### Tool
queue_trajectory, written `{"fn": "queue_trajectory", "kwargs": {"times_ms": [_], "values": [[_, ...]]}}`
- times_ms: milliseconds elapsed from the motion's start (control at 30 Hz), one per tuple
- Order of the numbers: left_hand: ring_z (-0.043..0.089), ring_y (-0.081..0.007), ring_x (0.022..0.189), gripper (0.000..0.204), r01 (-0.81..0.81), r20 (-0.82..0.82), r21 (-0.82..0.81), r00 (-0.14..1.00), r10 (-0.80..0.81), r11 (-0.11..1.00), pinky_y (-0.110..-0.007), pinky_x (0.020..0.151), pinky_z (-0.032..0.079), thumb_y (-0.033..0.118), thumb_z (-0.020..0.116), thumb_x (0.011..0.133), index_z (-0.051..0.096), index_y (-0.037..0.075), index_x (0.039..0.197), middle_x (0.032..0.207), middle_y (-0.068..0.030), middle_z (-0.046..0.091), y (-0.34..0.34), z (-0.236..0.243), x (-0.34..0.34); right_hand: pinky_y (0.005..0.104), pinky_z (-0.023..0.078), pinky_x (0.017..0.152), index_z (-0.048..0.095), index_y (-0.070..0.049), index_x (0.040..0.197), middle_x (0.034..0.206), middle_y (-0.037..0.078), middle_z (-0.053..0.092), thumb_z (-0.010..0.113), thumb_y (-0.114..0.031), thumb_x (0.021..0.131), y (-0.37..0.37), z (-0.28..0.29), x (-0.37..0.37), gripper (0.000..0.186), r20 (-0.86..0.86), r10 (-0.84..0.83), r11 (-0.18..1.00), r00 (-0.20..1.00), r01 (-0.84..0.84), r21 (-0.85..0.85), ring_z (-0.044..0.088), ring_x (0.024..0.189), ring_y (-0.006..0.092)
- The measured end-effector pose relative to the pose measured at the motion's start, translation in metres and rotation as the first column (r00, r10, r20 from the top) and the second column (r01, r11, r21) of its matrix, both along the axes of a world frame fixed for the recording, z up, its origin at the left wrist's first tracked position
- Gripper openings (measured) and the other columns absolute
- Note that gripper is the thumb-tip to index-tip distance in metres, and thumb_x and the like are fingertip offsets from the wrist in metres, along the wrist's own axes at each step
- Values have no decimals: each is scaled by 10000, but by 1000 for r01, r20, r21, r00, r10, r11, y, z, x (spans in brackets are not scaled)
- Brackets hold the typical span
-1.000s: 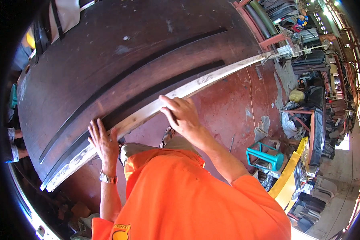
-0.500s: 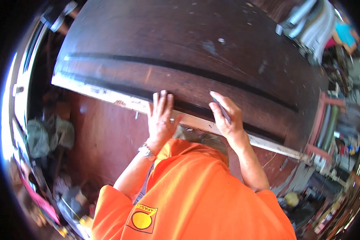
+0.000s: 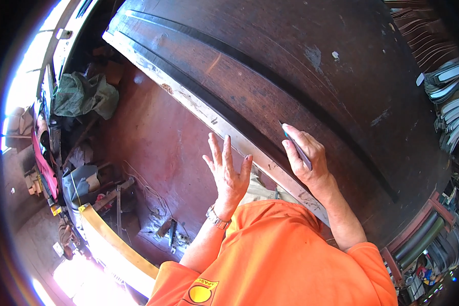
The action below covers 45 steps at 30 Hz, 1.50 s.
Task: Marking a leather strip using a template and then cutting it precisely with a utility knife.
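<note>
My left hand [image 3: 226, 176] is open, fingers spread, above the pale edge [image 3: 188, 104] of a large dark wooden table [image 3: 372, 76], with a wristwatch at the wrist. My right hand [image 3: 312, 160] is closed on a slim dark pointed tool [image 3: 302, 154], angled over the table just beside that edge; whether its tip touches is unclear. Two long dark strips lie on the tabletop: one [image 3: 188, 81] along the pale edge, the other [image 3: 270, 76] farther in and curved in this view.
A green crumpled sack [image 3: 84, 94] lies at the upper left, above a long yellow panel [image 3: 112, 239]. Reddish floor [image 3: 153, 132] shows beside the table. A roller rack [image 3: 415, 234] is at the lower right, stacks of white curved pieces [image 3: 454, 112] at the right.
The view has swung round along the table. My left hand has come off the edge with fingers spread. My right hand holds the slim tool, visible since half a second ago.
</note>
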<state>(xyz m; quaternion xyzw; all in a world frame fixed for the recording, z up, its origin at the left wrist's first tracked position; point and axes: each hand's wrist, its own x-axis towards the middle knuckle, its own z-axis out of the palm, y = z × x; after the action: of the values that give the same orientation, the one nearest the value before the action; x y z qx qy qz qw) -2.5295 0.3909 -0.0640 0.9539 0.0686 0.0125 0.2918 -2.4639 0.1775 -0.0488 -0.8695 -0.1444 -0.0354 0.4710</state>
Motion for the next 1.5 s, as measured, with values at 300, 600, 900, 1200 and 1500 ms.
{"fn": "queue_trajectory", "kwargs": {"times_ms": [300, 600, 900, 1200, 1500], "values": [[107, -404, 1535, 914, -188, -177, -265, 974, 144, 946, -578, 1207, 151, 267, 758, 884, 204, 105, 1592, 1645, -270, 122, -50, -3, -16, 431, 562, 718, 628, 7, 1163, 931, 203, 702, 640, -113, 940, -10, -11, -2, 254, 6, 12, 997, 1000, -12, 78, 699, 828, 366], [276, -412, 1486, 865, -201, -128, -357, 978, 166, 912, -441, 1172, 321, 215, 769, 872, 273, 110, 1572, 1622, -262, 225, -60, -7, -18, 437, 519, 592, 550, -63, 805, 710, 145, 616, 636, -145, 943, -22, -8, 3, 182, 44, 86, 995, 995, -84, -46, 647, 683, 353], [255, -314, 1516, 491, 512, -176, -67, 839, -515, 856, -685, 1183, 21, 240, 704, 894, 594, 100, 1351, 1580, -134, 386, -117, 30, -107, 436, 528, 571, 566, -59, 796, 691, 144, 624, 645, -148, 942, -51, -17, -1, 188, 51, 114, 993, 992, -115, 13, 653, 659, 352], [304, -240, 1500, 410, 682, -210, -38, 709, -674, 730, -747, 1149, -13, 249, 670, 904, 651, 110, 1290, 1531, -44, 471, -132, 39, -92, 424, 538, 587, 577, -54, 803, 731, 155, 646, 655, -151, 929, -60, -20, -3, 177, 82, 177, 983, 981, -180, 36, 663, 690, 361], [386, -166, 1455, 420, 586, -157, 76, 806, -571, 806, -683, 1185, -29, 278, 681, 923, 641, 193, 1333, 1498, 20, 518, -120, 23, -76, 439, 529, 585, 584, -55, 807, 733, 168, 642, 646, -162, 946, -73, -14, 2, 186, 29, 156, 983, 987, -158, 92, 662, 698, 370]]}}
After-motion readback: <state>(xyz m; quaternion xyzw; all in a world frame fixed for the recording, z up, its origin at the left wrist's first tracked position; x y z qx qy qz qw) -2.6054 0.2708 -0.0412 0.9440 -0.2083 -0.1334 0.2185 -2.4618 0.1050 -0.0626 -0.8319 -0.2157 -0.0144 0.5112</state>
